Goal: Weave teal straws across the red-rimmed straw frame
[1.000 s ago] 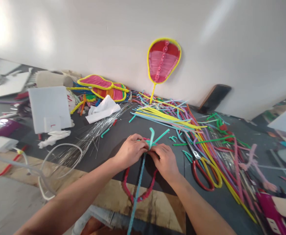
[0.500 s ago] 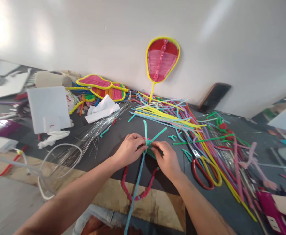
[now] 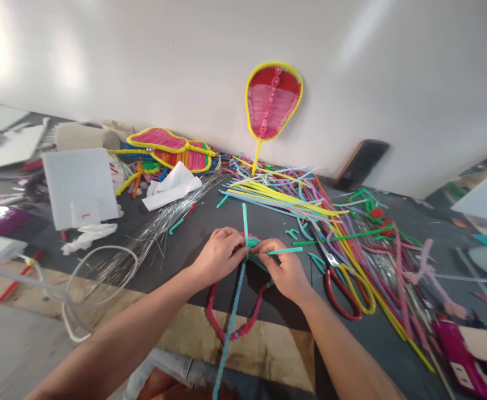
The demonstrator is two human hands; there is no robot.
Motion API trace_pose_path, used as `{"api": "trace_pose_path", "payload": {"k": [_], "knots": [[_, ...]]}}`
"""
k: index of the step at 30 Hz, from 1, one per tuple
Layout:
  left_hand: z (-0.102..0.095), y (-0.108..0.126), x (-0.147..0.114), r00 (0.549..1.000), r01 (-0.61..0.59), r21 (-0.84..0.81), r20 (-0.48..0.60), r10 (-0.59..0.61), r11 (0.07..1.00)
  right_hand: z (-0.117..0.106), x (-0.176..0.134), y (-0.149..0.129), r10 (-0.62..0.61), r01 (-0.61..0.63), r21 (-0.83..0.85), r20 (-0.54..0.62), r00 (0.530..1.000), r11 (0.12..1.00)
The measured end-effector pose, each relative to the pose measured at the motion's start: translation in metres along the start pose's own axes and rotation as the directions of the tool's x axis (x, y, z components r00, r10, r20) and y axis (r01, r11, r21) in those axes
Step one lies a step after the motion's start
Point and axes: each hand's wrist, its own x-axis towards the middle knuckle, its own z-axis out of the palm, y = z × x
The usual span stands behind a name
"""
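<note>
Between my hands is a pipe-cleaner loop with a pink rim, crossed by a twisted blue pipe-cleaner stem that runs down toward my lap. Teal strands are wound across the loop's far part. My left hand pinches the work where stem and strands meet. A teal pipe cleaner passes through the fingers of my right hand, its free end pointing right. Another teal end sticks up from the crossing. My fingertips hide the join itself.
Scissors with red and yellow handles lie right of my hand. Loose pipe cleaners are heaped behind. A pink paddle shape with yellow edging leans on the wall near a phone. Silver wires and a white cable lie left.
The teal end on the right has swung down from slanting upward to nearly level, along my right hand. My left hand keeps its pinch at the crossing.
</note>
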Motion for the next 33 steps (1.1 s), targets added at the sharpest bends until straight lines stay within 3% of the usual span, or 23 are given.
{"api": "trace_pose_path", "payload": {"k": [7,18,24,28,31,33], "knots": [[0.002,-0.003,0.0,0.998,0.065,-0.009,-0.015,-0.065,0.998,-0.006,-0.001,0.004,-0.075,0.076,-0.054,0.024,0.997,0.996],[0.005,-0.002,-0.001,0.999,0.003,0.033,-0.044,-0.002,0.999,0.007,0.005,0.004,-0.177,0.193,-0.412,0.076,0.981,0.891],[0.005,0.003,-0.003,0.987,0.098,0.08,-0.137,-0.087,0.992,-0.005,0.005,0.003,-0.26,0.332,-0.498,0.21,0.942,0.801],[0.003,0.004,-0.003,0.978,0.163,0.121,-0.151,-0.145,0.979,-0.005,0.006,0.002,-0.256,0.351,-0.501,0.25,0.934,0.791],[-0.003,0.004,-0.004,0.953,0.225,0.149,-0.24,-0.185,0.963,-0.003,0.005,0.005,-0.244,0.332,-0.479,0.237,0.94,0.813],[-0.01,0.007,-0.005,0.919,0.204,0.189,-0.375,-0.121,0.961,-0.003,0.004,0.008,-0.252,0.329,-0.459,0.221,0.942,0.826]]}}
